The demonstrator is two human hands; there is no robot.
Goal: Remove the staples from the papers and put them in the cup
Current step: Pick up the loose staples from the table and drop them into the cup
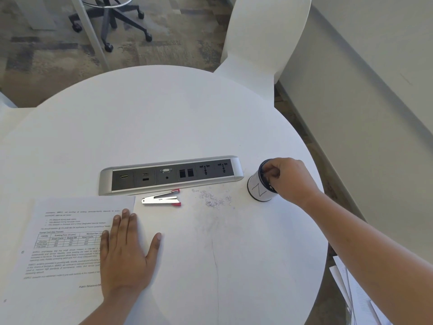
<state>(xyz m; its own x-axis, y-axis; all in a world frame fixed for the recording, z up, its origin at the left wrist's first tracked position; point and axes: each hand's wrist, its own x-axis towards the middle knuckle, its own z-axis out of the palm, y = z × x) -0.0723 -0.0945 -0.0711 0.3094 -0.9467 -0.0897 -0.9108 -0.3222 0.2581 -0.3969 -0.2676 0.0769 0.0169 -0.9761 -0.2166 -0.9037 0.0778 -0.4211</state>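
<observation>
Staples (214,199) look pulled but not yet binned. The right hand (287,178) curls its fingers over the rim of the cup (257,188), and any staple in them is hidden. The left hand (127,252) lies flat on the papers (70,242), near left. The loose heap lies on the counter (164,118), just left of the cup.

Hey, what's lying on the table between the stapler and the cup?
A scattered pile of loose staples lies on the table between the stapler and the cup. Nothing else is in that stretch, as the head view shows.
</observation>
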